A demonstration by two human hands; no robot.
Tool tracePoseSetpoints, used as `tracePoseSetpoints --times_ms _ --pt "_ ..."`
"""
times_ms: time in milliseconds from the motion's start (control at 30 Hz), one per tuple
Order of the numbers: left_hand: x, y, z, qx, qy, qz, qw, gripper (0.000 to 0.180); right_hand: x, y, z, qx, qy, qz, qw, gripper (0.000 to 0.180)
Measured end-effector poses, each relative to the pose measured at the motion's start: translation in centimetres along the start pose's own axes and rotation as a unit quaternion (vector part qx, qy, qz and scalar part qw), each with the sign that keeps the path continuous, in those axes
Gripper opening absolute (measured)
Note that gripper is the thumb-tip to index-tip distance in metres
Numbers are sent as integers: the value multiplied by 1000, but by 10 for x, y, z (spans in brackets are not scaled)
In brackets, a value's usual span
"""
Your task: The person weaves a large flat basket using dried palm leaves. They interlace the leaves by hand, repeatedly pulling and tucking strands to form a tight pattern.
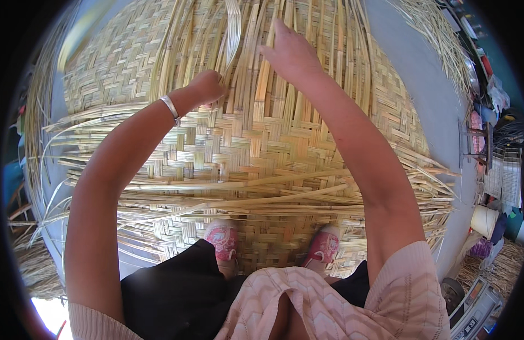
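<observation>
A large woven mat (216,141) of flat split-reed strips lies beneath me. Many loose long strips (262,85) run away from me over its far half. My left hand (207,88), with a silver bangle on the wrist, is closed on a pale reed strip (233,34) that bends up and away from the fist. My right hand (293,54) is over the lengthwise strips to the right of it, thumb and forefinger apart. Its other fingers are partly hidden, and I see nothing held in it.
Crosswise strips (262,192) lie in a band between my arms and my feet. My pink shoes (222,238) stand on the mat. Bundles of reed strips (432,34) lie at the far right. Household goods, a stool (478,139) and a white bucket (484,221) line the right side.
</observation>
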State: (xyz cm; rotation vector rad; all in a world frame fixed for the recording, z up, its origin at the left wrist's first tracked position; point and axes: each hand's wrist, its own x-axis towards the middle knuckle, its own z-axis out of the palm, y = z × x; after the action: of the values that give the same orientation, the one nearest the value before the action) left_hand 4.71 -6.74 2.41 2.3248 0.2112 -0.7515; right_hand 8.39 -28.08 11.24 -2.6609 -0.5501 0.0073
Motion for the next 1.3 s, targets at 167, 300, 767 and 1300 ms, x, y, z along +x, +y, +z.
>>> tracePoseSetpoints --times_ms 167,300,767,1300 --pt "-3 10 -3 -40 -23 -33 998 21 3 45 48 39 -201 102 974 39" --pt "-1 12 -5 -36 -3 -53 998 24 26 65 73 16 -274 83 958 34" --pt "-8 -12 -25 -263 -58 26 963 24 54 47 79 62 -243 295 922 27" --pt "25 -8 -13 -317 -159 -29 935 41 19 67 65 558 -201 296 749 41"
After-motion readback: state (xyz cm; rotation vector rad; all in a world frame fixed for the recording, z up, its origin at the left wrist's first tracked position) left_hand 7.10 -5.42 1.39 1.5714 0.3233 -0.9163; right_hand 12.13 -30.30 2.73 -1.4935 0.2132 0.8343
